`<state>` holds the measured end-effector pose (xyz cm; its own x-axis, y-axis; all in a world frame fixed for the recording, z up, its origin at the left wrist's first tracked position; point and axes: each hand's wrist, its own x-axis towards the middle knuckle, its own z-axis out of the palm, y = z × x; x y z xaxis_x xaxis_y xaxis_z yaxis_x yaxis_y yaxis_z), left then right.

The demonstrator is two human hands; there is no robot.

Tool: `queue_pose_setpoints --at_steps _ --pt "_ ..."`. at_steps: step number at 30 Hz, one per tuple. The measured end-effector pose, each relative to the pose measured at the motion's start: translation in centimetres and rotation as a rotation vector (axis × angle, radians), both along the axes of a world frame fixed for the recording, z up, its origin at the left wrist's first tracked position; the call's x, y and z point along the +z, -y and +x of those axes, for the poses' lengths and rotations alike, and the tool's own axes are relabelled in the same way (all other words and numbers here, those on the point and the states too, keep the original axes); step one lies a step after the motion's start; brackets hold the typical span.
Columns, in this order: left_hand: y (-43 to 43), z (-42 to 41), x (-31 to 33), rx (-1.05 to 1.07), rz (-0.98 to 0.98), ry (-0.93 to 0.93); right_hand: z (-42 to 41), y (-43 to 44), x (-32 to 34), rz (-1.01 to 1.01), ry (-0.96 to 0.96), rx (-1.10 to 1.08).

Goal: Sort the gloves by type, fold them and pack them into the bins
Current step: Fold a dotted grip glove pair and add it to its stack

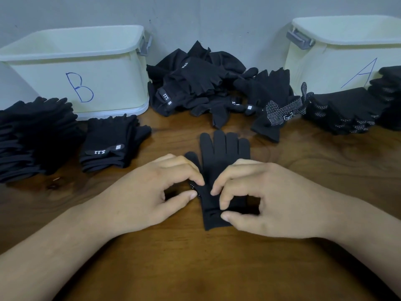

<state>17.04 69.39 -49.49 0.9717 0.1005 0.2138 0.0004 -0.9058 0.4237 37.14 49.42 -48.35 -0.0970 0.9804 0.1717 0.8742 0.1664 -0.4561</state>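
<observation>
Both hands on flat glove [219, 170], cuff end: my left hand [149, 192] pinches its left edge, right hand [260, 198] pinches cuff. Loose pile [208, 88] beyond glove.

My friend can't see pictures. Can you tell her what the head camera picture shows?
A left hand and right hand pinch a black glove lying flat on a wooden table. Behind it, a loose pile of black gloves sits between bin B, at left, and bin A, at right, both white. Folded glove stacks stand in front of each bin.
</observation>
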Motion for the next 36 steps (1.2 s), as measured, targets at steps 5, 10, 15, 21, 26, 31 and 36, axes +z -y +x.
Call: queue_pose_setpoints --at_steps 5,10,15,21,26,31,36 --pt "0.1 0.0 0.0 0.007 -0.011 -0.01 0.3 0.1 0.5 -0.044 -0.139 -0.036" --pt "0.2 0.1 0.2 0.011 0.01 0.014 0.7 0.2 1.0 -0.126 -0.233 -0.04" --pt "-0.1 0.0 0.5 -0.018 0.076 -0.01 1.1 0.2 1.4 -0.182 -0.209 -0.011" --pt "-0.3 -0.3 0.2 -0.014 -0.002 -0.007 0.7 0.2 1.3 -0.19 -0.08 0.039" --pt "0.9 0.2 0.3 0.131 -0.25 0.051 -0.2 0.1 0.5 -0.089 0.05 0.009" --pt "2.0 0.8 0.2 0.199 -0.228 0.005 -0.5 -0.1 0.3 -0.01 0.069 -0.027" --pt "3.0 0.6 0.5 0.238 -0.275 -0.041 -0.1 -1.1 -0.7 0.051 0.115 -0.145"
